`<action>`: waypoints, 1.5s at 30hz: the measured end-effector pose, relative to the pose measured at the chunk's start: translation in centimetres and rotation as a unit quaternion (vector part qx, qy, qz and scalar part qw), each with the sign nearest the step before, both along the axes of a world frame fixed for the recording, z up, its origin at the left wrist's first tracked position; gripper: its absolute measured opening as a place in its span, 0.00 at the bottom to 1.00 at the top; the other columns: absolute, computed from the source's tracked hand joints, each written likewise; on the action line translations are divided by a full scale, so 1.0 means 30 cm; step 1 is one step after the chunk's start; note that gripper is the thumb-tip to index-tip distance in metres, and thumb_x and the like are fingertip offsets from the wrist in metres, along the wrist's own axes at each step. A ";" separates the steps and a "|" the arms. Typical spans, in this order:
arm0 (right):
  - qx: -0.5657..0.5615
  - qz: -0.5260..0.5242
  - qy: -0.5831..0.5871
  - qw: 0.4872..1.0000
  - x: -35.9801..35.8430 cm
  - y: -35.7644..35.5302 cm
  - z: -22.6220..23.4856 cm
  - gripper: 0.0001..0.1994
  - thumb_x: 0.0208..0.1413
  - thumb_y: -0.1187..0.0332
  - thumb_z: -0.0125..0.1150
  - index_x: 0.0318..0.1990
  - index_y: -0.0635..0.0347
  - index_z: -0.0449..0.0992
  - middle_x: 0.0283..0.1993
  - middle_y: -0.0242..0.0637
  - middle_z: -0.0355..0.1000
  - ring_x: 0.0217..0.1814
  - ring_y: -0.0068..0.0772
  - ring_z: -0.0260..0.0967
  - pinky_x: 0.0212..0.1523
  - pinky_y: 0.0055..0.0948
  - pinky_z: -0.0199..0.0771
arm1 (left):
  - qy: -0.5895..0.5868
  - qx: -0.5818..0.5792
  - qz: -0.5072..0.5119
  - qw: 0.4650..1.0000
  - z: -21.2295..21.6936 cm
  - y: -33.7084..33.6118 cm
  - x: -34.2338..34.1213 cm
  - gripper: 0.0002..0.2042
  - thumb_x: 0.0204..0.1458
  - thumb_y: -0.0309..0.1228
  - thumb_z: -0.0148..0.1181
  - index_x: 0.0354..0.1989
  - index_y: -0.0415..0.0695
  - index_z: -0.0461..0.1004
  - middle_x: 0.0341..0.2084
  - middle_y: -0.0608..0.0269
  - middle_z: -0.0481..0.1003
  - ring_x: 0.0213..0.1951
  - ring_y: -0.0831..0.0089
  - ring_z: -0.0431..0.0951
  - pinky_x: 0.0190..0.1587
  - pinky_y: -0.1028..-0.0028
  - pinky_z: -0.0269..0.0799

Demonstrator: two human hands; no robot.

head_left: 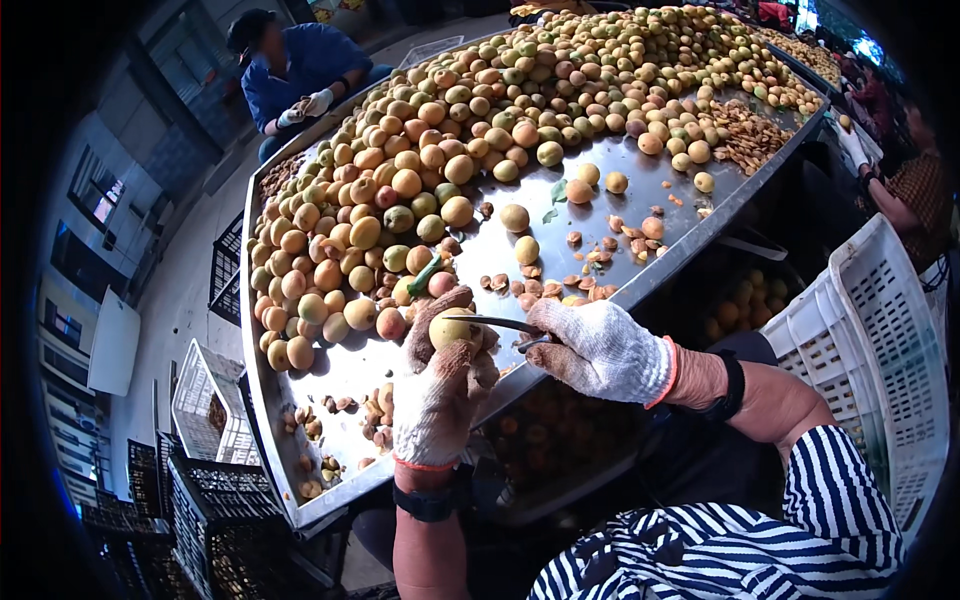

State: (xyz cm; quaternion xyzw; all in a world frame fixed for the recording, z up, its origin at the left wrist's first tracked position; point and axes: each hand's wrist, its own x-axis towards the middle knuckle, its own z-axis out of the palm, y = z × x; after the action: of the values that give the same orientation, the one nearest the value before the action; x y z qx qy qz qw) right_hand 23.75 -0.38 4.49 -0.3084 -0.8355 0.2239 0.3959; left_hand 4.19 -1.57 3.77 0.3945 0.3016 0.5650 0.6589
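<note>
Apricot [452, 327], small, light and probably soft, sits cupped in the gloved left hand [440, 385], gripped round its sides; the right hand [598, 350] clenches a knife [500, 324] touching it.

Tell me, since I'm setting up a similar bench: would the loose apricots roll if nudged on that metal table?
Probably. The apricots are round and the steel table looks smooth, so strays likely roll. The heap probably slumps. The fruit in the left hand seems light.
</note>
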 end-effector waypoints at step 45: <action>0.041 0.003 -0.039 0.998 -0.043 -0.034 -0.023 0.12 0.49 0.74 0.56 0.42 0.64 0.66 0.26 0.47 0.70 0.28 0.52 0.70 0.26 0.37 0.70 | 0.142 0.017 0.035 0.989 -0.063 -0.065 0.031 0.22 0.49 0.27 0.60 0.52 0.42 0.61 0.28 0.68 0.69 0.26 0.84 0.68 0.27 0.85 0.65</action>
State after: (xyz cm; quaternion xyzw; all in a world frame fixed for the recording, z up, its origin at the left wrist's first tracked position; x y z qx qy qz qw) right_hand 22.45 -1.41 3.79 -0.2981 -0.8596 0.1779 0.3748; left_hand 5.11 -3.51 1.87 0.4712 0.3960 0.5314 0.5820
